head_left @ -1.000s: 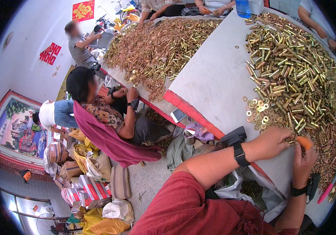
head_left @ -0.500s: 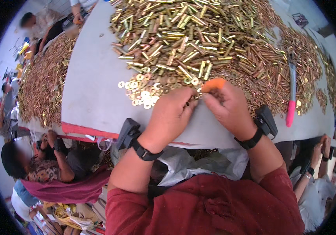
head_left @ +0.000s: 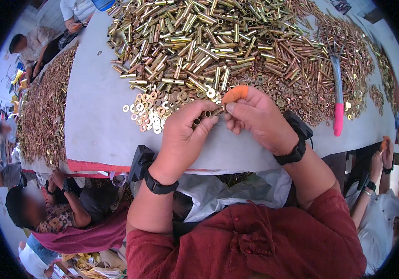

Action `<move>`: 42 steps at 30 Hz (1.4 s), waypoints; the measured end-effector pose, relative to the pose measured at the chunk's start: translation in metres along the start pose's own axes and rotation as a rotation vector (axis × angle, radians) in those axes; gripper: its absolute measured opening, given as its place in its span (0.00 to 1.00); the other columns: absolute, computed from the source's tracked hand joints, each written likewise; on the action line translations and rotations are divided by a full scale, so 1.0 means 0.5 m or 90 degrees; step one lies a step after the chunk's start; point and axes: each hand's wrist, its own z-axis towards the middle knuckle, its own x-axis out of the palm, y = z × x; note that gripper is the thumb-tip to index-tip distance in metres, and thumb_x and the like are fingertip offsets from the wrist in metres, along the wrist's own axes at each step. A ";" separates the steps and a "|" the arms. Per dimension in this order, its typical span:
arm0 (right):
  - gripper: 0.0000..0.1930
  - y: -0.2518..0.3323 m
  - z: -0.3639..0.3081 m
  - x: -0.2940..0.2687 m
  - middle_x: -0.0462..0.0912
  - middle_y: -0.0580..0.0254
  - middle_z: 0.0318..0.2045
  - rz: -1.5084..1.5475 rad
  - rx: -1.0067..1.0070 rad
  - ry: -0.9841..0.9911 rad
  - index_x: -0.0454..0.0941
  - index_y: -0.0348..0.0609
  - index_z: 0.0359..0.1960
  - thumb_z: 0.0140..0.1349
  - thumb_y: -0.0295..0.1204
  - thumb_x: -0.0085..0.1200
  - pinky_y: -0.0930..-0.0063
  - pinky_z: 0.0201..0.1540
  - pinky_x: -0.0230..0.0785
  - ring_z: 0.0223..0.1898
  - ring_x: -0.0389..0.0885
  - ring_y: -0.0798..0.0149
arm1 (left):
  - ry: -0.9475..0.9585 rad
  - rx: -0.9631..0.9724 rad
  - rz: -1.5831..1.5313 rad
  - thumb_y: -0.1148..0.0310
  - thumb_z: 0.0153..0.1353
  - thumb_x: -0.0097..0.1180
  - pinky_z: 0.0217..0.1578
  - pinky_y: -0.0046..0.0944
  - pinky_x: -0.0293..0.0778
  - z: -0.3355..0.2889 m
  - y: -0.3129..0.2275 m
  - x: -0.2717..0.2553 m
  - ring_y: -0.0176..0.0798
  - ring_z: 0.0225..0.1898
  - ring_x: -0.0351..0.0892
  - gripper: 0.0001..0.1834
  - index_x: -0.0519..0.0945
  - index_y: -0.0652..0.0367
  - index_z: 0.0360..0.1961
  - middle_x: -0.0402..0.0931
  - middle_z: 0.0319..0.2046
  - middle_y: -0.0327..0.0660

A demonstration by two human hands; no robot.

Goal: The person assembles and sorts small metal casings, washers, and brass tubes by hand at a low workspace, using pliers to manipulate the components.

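My left hand (head_left: pixel 185 135) is closed around several brass-coloured metal tubes (head_left: pixel 196 122), their open ends showing between thumb and fingers. One tube points toward my right hand (head_left: pixel 257 117). That hand wears an orange finger cover (head_left: pixel 235 94) on its index finger and pinches a small, edge-on piece that looks like a washer, at the tube's tip. Just beyond my hands lies a spread of shiny flat washers (head_left: pixel 155 114). Behind them rises a large heap of loose metal tubes (head_left: pixel 199 51). Duller washers (head_left: pixel 297 100) lie beyond my right hand.
A rake-like tool with a pink grip (head_left: pixel 338 118) rests on the grey tabletop (head_left: pixel 92 121) at the right. Another heap of metal pieces (head_left: pixel 43 107) covers the table's left part. Co-workers sit at left and right. A whitish plastic sheet (head_left: pixel 213 200) hangs below the near edge.
The view has shifted, so the table's contents appear farther left. My left hand has turned so the tube ends show, and my right fingertips stay close to them.
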 end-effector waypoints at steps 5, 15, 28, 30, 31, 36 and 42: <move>0.11 -0.004 -0.003 0.008 0.80 0.70 0.31 -0.068 -0.060 -0.016 0.74 0.41 0.49 0.67 0.29 0.51 0.82 0.32 0.70 0.31 0.76 0.77 | -0.002 -0.014 -0.008 0.76 0.58 0.60 0.37 0.35 0.74 -0.001 0.002 -0.004 0.41 0.34 0.80 0.09 0.79 0.63 0.41 0.81 0.34 0.45; 0.08 -0.019 0.003 0.007 0.82 0.65 0.31 -0.389 -0.297 -0.082 0.80 0.39 0.40 0.64 0.29 0.55 0.77 0.36 0.72 0.32 0.78 0.74 | 0.028 -0.065 -0.038 0.75 0.61 0.58 0.32 0.32 0.72 0.001 -0.004 -0.004 0.33 0.28 0.78 0.07 0.78 0.63 0.40 0.80 0.28 0.41; 0.13 0.042 -0.002 -0.038 0.82 0.57 0.30 -0.587 -0.340 -0.050 0.79 0.43 0.45 0.59 0.30 0.57 0.68 0.35 0.73 0.30 0.81 0.59 | 0.028 -0.121 -0.220 0.72 0.66 0.55 0.26 0.25 0.65 -0.003 -0.017 -0.009 0.22 0.25 0.66 0.05 0.76 0.61 0.41 0.78 0.28 0.33; 0.12 0.045 -0.012 -0.066 0.81 0.56 0.32 -0.702 -0.349 -0.154 0.79 0.44 0.45 0.59 0.30 0.55 0.66 0.36 0.73 0.34 0.81 0.57 | 0.004 -0.115 -0.246 0.71 0.67 0.55 0.25 0.25 0.64 -0.005 -0.022 -0.007 0.22 0.24 0.66 0.06 0.76 0.62 0.42 0.78 0.29 0.34; 0.12 0.038 -0.014 -0.066 0.81 0.56 0.32 -0.702 -0.350 -0.153 0.79 0.44 0.45 0.59 0.30 0.55 0.66 0.36 0.73 0.34 0.81 0.57 | 0.003 -0.115 -0.245 0.71 0.67 0.55 0.25 0.25 0.64 -0.005 -0.024 -0.008 0.22 0.24 0.66 0.06 0.76 0.62 0.42 0.78 0.29 0.34; 0.08 0.008 -0.038 -0.042 0.75 0.57 0.31 -1.000 -0.356 -0.147 0.76 0.45 0.37 0.56 0.29 0.57 0.60 0.35 0.72 0.35 0.78 0.52 | -0.013 -0.128 -0.174 0.72 0.67 0.54 0.25 0.25 0.65 0.000 -0.022 0.000 0.22 0.24 0.67 0.06 0.75 0.62 0.41 0.79 0.28 0.34; 0.13 0.028 -0.020 -0.027 0.74 0.57 0.32 -0.954 -0.365 -0.132 0.77 0.45 0.41 0.54 0.30 0.60 0.60 0.38 0.69 0.37 0.77 0.51 | -0.016 -0.108 -0.159 0.72 0.66 0.54 0.30 0.27 0.70 0.015 -0.020 -0.021 0.24 0.27 0.72 0.06 0.76 0.62 0.41 0.78 0.29 0.34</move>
